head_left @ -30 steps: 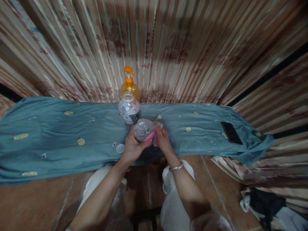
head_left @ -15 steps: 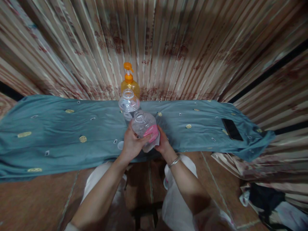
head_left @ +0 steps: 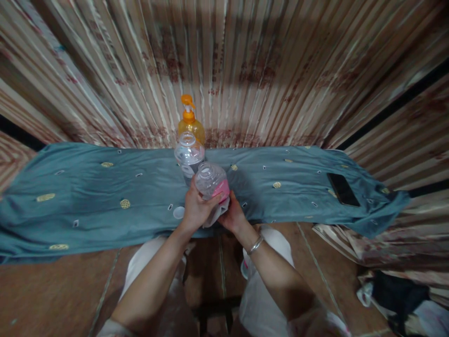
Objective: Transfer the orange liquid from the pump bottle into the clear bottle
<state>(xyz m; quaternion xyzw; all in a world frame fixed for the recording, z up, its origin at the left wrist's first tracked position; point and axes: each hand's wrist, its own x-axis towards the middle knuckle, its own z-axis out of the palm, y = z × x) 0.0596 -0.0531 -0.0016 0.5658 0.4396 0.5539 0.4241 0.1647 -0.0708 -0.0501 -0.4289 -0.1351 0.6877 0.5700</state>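
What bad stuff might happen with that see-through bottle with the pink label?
The pink-labelled bottle might slip: the left hand grips its smooth side, while the right hand holds a pale cloth or tissue against its lower part.

It might knock over the taller clear bottle, which stands just behind it.

The small white lid lies loose near the left hand, so an elbow or wrist could brush it off the table.

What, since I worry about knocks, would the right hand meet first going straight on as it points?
The right hand would likely first meet the clear plastic bottle with a pink label, held by the left hand; the pale crumpled sheet may lie between, depth being unclear.
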